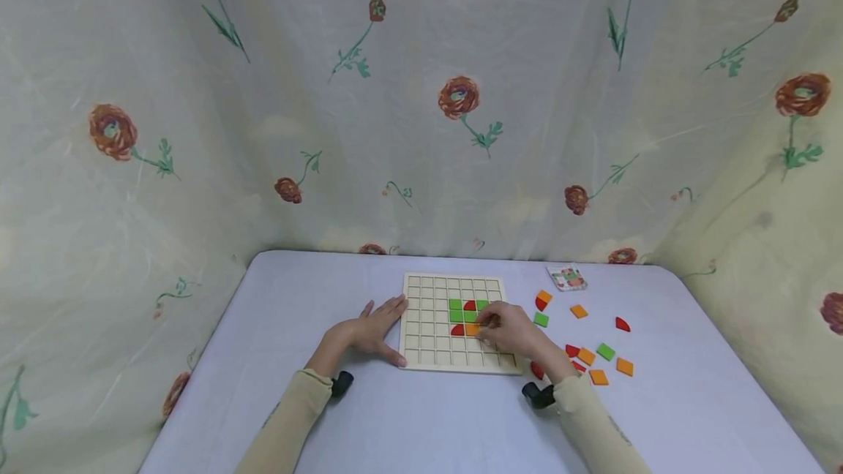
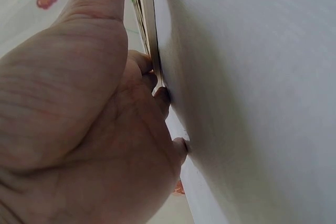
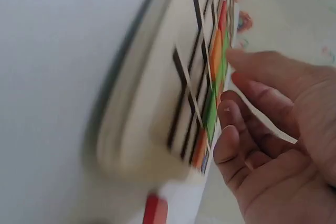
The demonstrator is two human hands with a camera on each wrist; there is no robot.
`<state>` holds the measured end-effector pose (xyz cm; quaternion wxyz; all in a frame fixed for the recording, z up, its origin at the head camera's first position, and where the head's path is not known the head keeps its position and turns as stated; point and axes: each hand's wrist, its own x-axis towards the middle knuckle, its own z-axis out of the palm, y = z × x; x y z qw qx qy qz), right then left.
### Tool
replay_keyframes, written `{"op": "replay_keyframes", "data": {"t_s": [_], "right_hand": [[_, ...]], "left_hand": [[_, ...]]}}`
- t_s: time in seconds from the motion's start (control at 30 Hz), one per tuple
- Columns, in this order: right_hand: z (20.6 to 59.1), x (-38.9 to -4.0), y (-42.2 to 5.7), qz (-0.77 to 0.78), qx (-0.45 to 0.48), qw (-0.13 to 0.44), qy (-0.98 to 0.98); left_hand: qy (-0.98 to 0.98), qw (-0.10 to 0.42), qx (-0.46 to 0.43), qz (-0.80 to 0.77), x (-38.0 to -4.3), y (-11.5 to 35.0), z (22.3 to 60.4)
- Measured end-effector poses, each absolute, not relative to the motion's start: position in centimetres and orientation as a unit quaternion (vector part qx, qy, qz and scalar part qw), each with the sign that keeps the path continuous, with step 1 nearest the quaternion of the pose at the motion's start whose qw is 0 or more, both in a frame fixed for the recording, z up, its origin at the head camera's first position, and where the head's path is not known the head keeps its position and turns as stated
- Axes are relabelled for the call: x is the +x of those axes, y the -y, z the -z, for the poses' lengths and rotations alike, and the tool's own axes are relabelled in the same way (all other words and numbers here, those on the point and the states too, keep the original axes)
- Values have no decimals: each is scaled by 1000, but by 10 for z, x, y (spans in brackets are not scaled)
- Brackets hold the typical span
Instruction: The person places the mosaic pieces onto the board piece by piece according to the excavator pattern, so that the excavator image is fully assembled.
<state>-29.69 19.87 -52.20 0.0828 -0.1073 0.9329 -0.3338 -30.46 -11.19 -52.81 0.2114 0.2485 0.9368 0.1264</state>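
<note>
My left hand (image 1: 373,330) lies with spread fingers along the left edge of a pale wooden grid board (image 1: 428,319), thumb near its front corner. In the left wrist view, fingertips (image 2: 161,97) rest by the board's rim. Over the board's right half, my right hand (image 1: 514,328) is bent with its fingertips down among the coloured tiles. There sit green tiles (image 1: 456,311), an orange square (image 1: 471,329) and red quarter-round tiles (image 1: 457,330). In the right wrist view, the thumb reaches a green tile (image 3: 210,116)'s row; no piece shows between the loosely bent fingers.
Right of the board lie several loose tiles: an orange square (image 1: 579,311), a red quarter-round (image 1: 622,324), a green square (image 1: 606,351) and more near my right wrist. A patterned card (image 1: 567,277) lies at the back right. Flowered curtain (image 1: 421,189) surrounds the white table (image 1: 316,284).
</note>
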Motion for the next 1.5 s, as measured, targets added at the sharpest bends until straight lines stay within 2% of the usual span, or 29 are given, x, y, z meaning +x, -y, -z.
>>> {"op": "replay_keyframes", "data": {"t_s": [0.37, 0.73, 0.97, 1.5], "right_hand": [[514, -311, -283, 326, -12, 1, -945], [522, -315, -349, 332, 95, 27, -938], [531, -319, -361, 335, 141, 61, -930], [533, -311, -358, 318, 111, 50, -940]], "left_hand": [[-936, 210, 250, -131, -306, 113, 530], [-938, 210, 242, -135, -306, 113, 532], [-936, 209, 246, -139, -307, 113, 534], [-937, 211, 245, -136, -304, 112, 530]]}}
